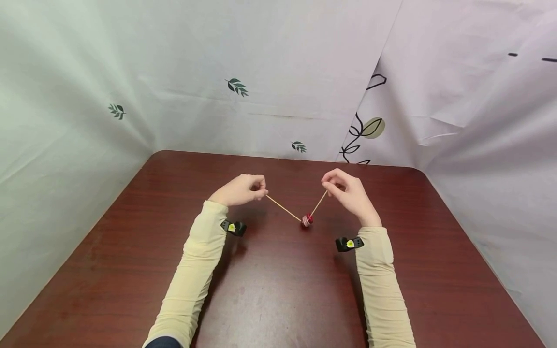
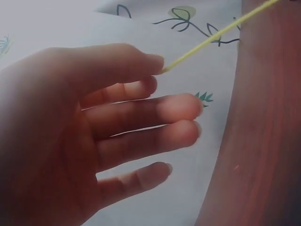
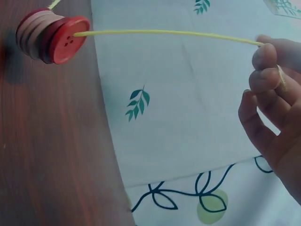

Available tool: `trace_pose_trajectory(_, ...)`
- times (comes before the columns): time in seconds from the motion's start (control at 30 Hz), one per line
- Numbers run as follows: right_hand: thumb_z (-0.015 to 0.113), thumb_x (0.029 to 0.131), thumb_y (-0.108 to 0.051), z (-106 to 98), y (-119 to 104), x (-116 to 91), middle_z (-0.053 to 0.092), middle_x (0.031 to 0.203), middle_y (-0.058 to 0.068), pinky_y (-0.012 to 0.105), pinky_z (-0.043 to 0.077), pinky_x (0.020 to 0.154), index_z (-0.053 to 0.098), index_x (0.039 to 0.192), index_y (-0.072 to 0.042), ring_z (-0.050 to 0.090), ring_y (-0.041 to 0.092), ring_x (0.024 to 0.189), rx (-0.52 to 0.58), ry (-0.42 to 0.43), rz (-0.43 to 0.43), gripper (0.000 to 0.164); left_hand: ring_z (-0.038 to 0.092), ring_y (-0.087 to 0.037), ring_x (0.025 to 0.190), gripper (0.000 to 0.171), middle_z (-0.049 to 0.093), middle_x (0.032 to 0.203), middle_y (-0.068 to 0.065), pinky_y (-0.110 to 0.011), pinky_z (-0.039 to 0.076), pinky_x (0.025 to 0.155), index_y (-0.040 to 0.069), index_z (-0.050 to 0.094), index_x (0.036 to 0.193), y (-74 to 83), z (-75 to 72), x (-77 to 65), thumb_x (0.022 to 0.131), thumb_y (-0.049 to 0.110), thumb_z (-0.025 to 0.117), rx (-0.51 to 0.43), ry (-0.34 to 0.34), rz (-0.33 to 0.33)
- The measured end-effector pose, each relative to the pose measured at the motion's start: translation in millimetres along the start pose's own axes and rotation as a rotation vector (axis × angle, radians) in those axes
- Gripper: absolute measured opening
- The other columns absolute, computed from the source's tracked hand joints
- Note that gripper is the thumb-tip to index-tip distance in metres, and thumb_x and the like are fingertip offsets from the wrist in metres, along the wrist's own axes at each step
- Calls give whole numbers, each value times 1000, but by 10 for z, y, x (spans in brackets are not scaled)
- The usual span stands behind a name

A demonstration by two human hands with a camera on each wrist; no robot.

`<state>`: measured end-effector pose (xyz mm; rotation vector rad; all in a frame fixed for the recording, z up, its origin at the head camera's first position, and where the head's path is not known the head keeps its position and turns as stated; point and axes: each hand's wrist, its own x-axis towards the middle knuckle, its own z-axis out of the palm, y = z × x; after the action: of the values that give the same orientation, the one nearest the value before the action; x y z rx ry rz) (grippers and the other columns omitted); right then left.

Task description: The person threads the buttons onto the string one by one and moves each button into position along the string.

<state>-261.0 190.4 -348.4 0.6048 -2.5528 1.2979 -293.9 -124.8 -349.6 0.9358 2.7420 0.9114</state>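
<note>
Several round buttons (image 1: 307,220) are threaded face to face in a short stack on a yellow string (image 1: 283,208). My left hand (image 1: 243,189) pinches one end of the string between thumb and index finger, the other fingers spread apart. The opposite end is pinched by the fingertips of my right hand (image 1: 348,193), with a short tail showing past them in the right wrist view. Between the hands the string dips in a V, the stack at its low point. A red button (image 3: 70,40) with small holes faces the right hand; pinkish and dark red ones sit behind it.
Under the hands lies a dark red-brown wooden table (image 1: 278,290) with rounded far corners. A white curtain (image 1: 278,63) with leaf prints stands along its back and sides. Each sleeved forearm carries a black wrist camera (image 1: 237,228).
</note>
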Motion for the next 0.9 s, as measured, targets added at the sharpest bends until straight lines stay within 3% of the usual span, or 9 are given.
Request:
trace_pose_trajectory(0.23, 64, 93, -15, -80, 145, -29, 62, 74, 18, 28, 43, 63, 63, 101, -9, 58, 25, 70, -73, -73, 55, 10, 48, -11, 62, 14, 57, 69, 3, -26, 38, 59, 12, 55, 78, -16, -120, -43, 91, 14, 59, -3, -39, -30)
trace_pose_trajectory(0.37, 63, 93, -13, -154, 234, -60, 63, 74, 19, 29, 44, 63, 63, 100, -10, 59, 29, 71, -129, -136, 100, 8, 46, -12, 65, 13, 69, 84, -6, -26, 38, 61, 11, 55, 78, -56, -157, -68, 90, 13, 59, 13, -85, -66)
trace_pose_trajectory(0.53, 63, 92, -11, -242, 365, -108, 64, 72, 14, 28, 45, 61, 64, 98, -6, 58, 20, 67, -158, -215, 165, 8, 47, -13, 69, 12, 72, 102, -12, -26, 38, 63, 10, 54, 76, -104, -160, -110, 87, 8, 58, 4, -138, -148)
trace_pose_trajectory(0.9, 63, 89, -6, -258, 597, -228, 66, 78, 15, 29, 48, 67, 64, 100, 0, 58, 17, 69, -146, -414, 227, 13, 48, -13, 68, 8, 59, 78, 0, -26, 40, 64, 9, 60, 77, -177, -98, -174, 85, 9, 61, 30, -222, -218)
